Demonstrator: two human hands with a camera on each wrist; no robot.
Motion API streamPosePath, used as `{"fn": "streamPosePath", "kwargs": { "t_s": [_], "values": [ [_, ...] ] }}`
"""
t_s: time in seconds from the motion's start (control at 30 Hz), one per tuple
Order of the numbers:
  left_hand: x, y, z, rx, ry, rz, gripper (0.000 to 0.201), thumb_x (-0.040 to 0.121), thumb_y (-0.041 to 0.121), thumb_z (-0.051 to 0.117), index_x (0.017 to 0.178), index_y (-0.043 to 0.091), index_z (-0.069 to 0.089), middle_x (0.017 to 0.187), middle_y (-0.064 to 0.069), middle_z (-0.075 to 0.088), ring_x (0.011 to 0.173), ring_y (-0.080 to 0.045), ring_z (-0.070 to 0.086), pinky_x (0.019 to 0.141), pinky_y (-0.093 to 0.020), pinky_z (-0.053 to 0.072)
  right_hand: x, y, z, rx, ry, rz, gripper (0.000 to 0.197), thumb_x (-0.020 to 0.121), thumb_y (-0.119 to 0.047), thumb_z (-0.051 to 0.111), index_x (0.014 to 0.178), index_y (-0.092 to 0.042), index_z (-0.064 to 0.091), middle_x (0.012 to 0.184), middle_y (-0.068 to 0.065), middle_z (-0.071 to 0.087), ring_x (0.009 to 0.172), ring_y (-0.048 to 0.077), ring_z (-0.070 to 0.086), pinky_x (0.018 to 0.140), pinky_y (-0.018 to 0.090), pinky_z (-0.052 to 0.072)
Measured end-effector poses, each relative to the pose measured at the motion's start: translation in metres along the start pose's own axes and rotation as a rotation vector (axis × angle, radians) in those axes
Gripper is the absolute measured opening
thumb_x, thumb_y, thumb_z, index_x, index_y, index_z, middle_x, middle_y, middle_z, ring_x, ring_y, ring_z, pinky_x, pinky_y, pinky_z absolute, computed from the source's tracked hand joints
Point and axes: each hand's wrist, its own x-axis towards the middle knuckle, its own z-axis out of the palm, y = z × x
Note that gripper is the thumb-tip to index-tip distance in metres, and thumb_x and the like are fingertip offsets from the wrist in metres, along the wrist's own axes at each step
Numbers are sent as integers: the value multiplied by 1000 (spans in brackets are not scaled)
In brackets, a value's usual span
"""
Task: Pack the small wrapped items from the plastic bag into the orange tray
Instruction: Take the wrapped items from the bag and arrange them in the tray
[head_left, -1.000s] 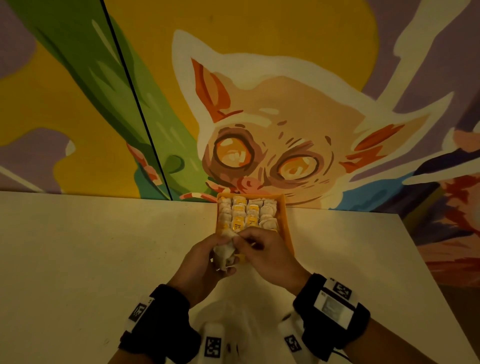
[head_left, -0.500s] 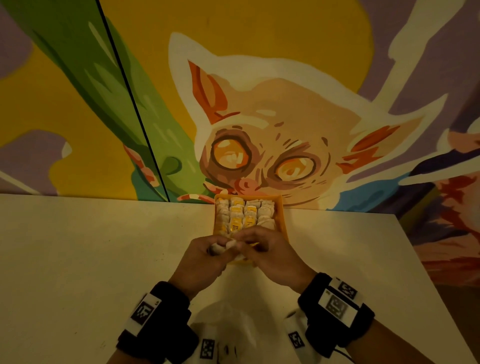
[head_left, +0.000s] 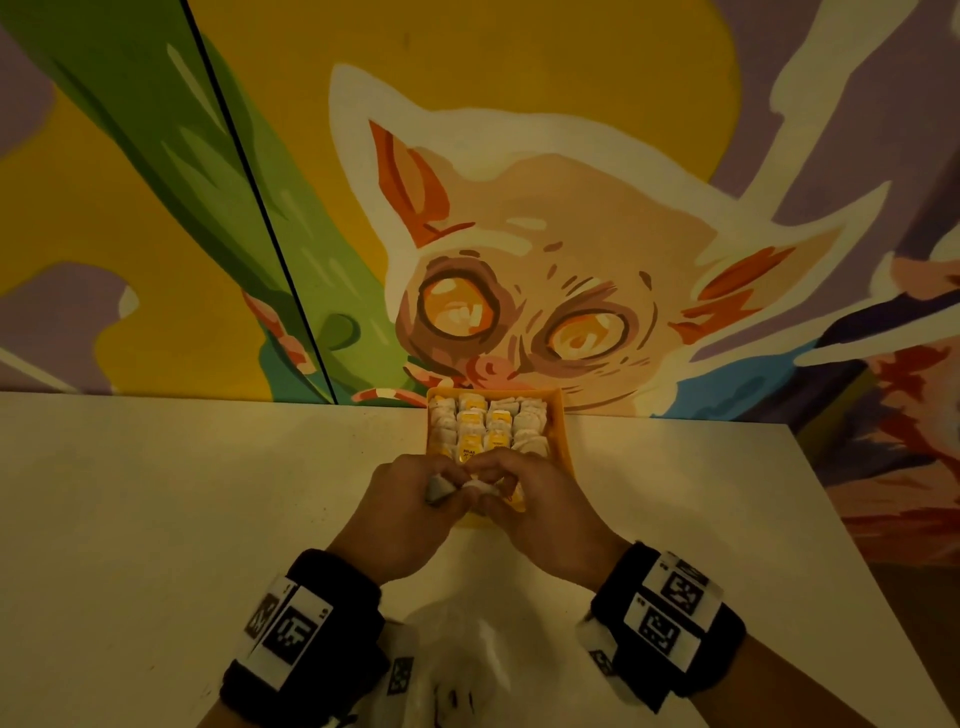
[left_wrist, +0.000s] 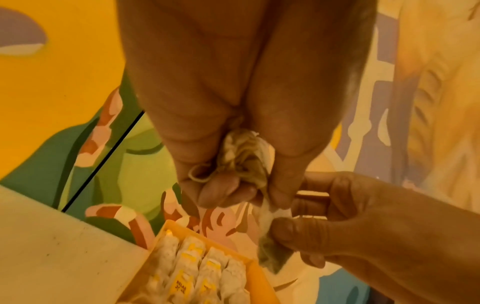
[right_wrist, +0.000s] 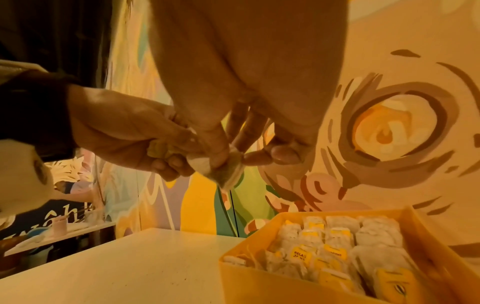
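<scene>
Both hands are seen at centre frame above the near end of the rectangular orange plastic tray (head_left: 565, 441): a crumpled bunch of small white wrapped sachets (left_wrist: 244, 156) is clenched in the left hand (head_left: 410, 512), while one sachet (right_wrist: 228, 170) is pinched by the right hand (head_left: 540, 512). Most rows are already filled; the translucent white plastic bag (head_left: 467, 660) at lower centre is not yet emptied.

Right hand (right_wrist: 259, 115) is pinching a small wrapped item (right_wrist: 230, 168) between thumb and fingertips, above the table (right_wrist: 130, 267). Left hand (right_wrist: 124, 131) is gripping a bunched wad (right_wrist: 158, 149) right beside it. Orange tray (right_wrist: 259, 283) is sitting below, rows of packets (right_wrist: 337, 242) filling it.
</scene>
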Motion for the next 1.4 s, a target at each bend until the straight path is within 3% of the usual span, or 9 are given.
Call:
{"fn": "streamPosePath", "kwargs": {
  "t_s": [0.1, 0.3, 0.43, 0.5, 0.6, 0.73, 0.9, 1.07, 1.4],
  "values": [
    [-1, -3, 0, -152, 49, -61, 6, 81, 30, 76, 79, 28, 71, 69, 9, 66, 59, 3, 57, 52, -10, 41, 0, -1, -3, 119, 72, 51, 22, 88, -18, 68, 108, -26, 67, 94, -18, 65, 83, -12, 53, 70, 5, 39],
    [-5, -5, 6, -366, -141, -17, 7, 81, 25, 76, 80, 19, 73, 67, -1, 64, 59, -9, 54, 58, -20, 45, 1, -2, -3, 556, 126, 219, 12, 84, -8, 72, 89, -19, 69, 87, -6, 71, 86, 11, 67, 76, 19, 52],
    [-3, -10, 15, -348, -153, -37, 32, 83, 38, 72, 83, 6, 70, 69, -14, 60, 60, -15, 52, 63, -35, 46, -5, -3, -5, 688, 104, 276, 12, 85, -6, 70, 94, -13, 68, 86, -5, 72, 72, -4, 64, 61, 11, 46],
    [-3, -11, 17, -297, -158, -45, 36, 78, 48, 69, 85, 13, 72, 74, -9, 66, 66, -19, 59, 69, -40, 51, -7, 0, -8, 625, 70, 257, 18, 84, -13, 73, 101, -13, 69, 93, -3, 73, 78, -1, 66, 67, 13, 49],
    [-3, -13, 21, -223, -149, -53, 12, 84, 35, 72, 85, 24, 73, 74, 3, 67, 64, -8, 58, 67, -33, 51, -5, 5, -16, 439, 22, 214, 17, 83, -21, 74, 100, -17, 73, 93, -6, 73, 88, 7, 67, 77, 18, 53],
    [-3, -13, 24, -227, -124, -123, 7, 83, 32, 72, 84, 26, 74, 80, 4, 72, 74, -13, 66, 72, -33, 55, 3, 16, -31, 182, -26, 192, 12, 84, -27, 74, 93, -19, 74, 82, -13, 69, 73, -2, 62, 68, 14, 47],
    [-3, -17, 23, -324, -30, -236, 10, 86, 17, 69, 79, 21, 75, 53, 14, 60, 49, -2, 53, 53, -20, 42, 17, 43, -51, -149, -32, 230, 10, 87, -27, 68, 97, -24, 72, 83, -22, 61, 71, -1, 54, 61, 6, 37],
    [-2, -16, 23, -367, -29, -252, 12, 87, 13, 68, 78, 17, 74, 48, 14, 56, 45, 0, 48, 52, -20, 41, 34, 65, -48, -466, -190, 285, 16, 89, -36, 61, 103, -31, 67, 108, -8, 67, 98, 16, 61, 86, 34, 46],
    [2, -17, 20, -352, -28, -271, 13, 87, 14, 68, 78, 22, 73, 51, 15, 60, 47, 0, 52, 51, -19, 43, 65, 68, -28, -915, -491, 217, 14, 86, -33, 57, 95, -29, 67, 108, -2, 64, 109, 23, 54, 103, 46, 29]
  ]
}}
